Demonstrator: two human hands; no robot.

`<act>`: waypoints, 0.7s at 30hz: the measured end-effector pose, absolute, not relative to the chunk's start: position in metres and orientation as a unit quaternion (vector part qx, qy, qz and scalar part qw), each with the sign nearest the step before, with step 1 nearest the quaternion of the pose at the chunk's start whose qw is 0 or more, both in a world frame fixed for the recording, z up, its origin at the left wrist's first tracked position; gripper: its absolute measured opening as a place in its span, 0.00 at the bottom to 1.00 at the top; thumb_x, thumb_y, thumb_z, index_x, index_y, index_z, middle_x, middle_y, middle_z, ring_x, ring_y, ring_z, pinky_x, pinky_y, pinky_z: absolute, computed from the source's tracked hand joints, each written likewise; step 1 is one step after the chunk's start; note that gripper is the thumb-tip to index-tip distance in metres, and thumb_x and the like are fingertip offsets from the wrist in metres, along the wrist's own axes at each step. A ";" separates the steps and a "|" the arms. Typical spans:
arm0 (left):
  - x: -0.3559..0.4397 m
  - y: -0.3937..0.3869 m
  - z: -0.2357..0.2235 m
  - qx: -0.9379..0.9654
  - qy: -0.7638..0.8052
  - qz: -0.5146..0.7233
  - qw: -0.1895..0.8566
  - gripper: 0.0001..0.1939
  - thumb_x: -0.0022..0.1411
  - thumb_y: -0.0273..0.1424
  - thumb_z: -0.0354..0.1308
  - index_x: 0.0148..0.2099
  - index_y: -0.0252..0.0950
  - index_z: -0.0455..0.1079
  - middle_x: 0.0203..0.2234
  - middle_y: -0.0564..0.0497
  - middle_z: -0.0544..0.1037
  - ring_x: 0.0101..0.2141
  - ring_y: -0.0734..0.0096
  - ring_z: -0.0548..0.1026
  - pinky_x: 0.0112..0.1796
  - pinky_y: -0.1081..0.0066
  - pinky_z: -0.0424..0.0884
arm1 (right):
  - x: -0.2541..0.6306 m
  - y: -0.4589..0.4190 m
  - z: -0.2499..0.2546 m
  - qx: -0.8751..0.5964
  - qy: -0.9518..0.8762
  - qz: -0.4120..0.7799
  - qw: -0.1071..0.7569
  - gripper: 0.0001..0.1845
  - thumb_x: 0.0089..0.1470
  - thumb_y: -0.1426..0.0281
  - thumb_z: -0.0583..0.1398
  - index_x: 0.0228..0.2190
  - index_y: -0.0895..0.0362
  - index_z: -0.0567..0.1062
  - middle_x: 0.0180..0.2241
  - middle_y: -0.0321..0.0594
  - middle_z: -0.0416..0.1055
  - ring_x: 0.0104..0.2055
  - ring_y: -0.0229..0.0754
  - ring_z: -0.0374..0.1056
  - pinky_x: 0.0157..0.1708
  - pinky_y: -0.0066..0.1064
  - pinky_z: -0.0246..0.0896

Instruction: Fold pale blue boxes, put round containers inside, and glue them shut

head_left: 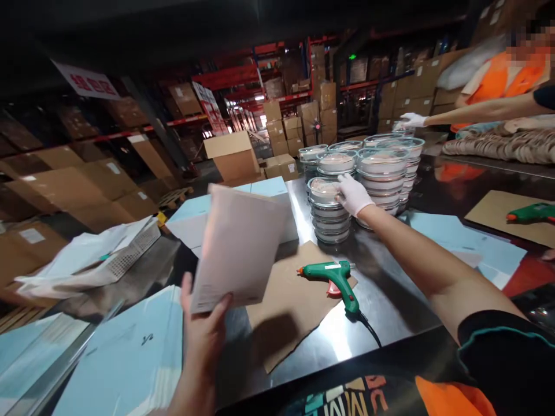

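My bare left hand (206, 323) grips the lower edge of a pale cardboard box (243, 248), tilted up in front of me, thumb on its near face. My right hand (353, 195), in a white glove, reaches forward, fingers closed at the rim of the top round glass dish (323, 189) in the nearest stack. More stacks of clear dishes with pale bands (381, 167) stand behind and beside it. Between my arms a green glue gun (332, 274) with an orange tip lies on a brown cardboard sheet (277, 323).
Light-blue flat cartons (134, 352) are piled at the left; blue boxes (271, 188) stand behind my left hand. On the metal table (390, 306) lie more blue sheets (455, 237) and a second glue gun (533, 212). A co-worker's gloved hand (414, 119) reaches in at far right.
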State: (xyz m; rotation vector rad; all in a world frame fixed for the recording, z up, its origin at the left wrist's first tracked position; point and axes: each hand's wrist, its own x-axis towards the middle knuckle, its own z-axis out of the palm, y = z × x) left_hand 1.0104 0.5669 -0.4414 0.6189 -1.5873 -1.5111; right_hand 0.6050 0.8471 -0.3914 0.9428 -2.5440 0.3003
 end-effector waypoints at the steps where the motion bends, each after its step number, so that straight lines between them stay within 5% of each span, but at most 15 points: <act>1: 1.010 0.571 -0.458 0.267 -0.624 -0.630 0.377 0.64 0.43 0.48 0.83 0.76 0.44 0.57 0.65 0.42 0.73 0.62 0.45 0.74 0.62 0.53 0.74 | 0.607 0.845 -0.392 0.341 -0.910 0.100 0.212 0.18 0.65 0.73 0.59 0.53 0.64 0.79 0.62 0.60 0.74 0.72 0.58 0.59 0.71 0.51 0.54; 4: 1.011 0.585 -0.494 0.287 -0.613 -0.666 0.313 0.52 0.46 0.50 0.81 0.69 0.41 0.65 0.57 0.42 0.77 0.55 0.49 0.79 0.52 0.59 0.79 | 0.622 0.842 -0.389 0.333 -0.909 0.083 0.236 0.15 0.68 0.77 0.54 0.46 0.61 0.80 0.50 0.54 0.81 0.66 0.54 0.66 0.72 0.52 0.48; 11: 1.013 0.596 -0.517 0.271 -0.623 -0.670 0.301 0.53 0.42 0.44 0.80 0.68 0.43 0.63 0.54 0.45 0.77 0.49 0.52 0.78 0.50 0.58 0.77 | 0.638 0.871 -0.358 0.297 -0.914 0.065 0.268 0.17 0.68 0.78 0.53 0.39 0.64 0.82 0.36 0.56 0.81 0.44 0.52 0.75 0.63 0.52 0.56; 16: 1.008 0.594 -0.526 0.258 -0.696 -0.579 0.337 0.47 0.38 0.40 0.78 0.62 0.43 0.69 0.58 0.46 0.74 0.57 0.45 0.74 0.58 0.55 0.74 | 0.648 0.892 -0.339 0.298 -0.904 0.084 0.295 0.19 0.72 0.75 0.51 0.39 0.64 0.82 0.37 0.57 0.81 0.46 0.53 0.73 0.61 0.51 0.56; 21: 1.009 0.599 -0.531 0.268 -0.681 -0.600 0.325 0.49 0.40 0.39 0.79 0.65 0.43 0.66 0.56 0.46 0.74 0.55 0.49 0.76 0.56 0.56 0.75 | 0.674 0.882 -0.363 0.358 -0.896 0.071 0.253 0.14 0.68 0.75 0.55 0.38 0.64 0.81 0.38 0.59 0.80 0.46 0.55 0.73 0.48 0.45 0.59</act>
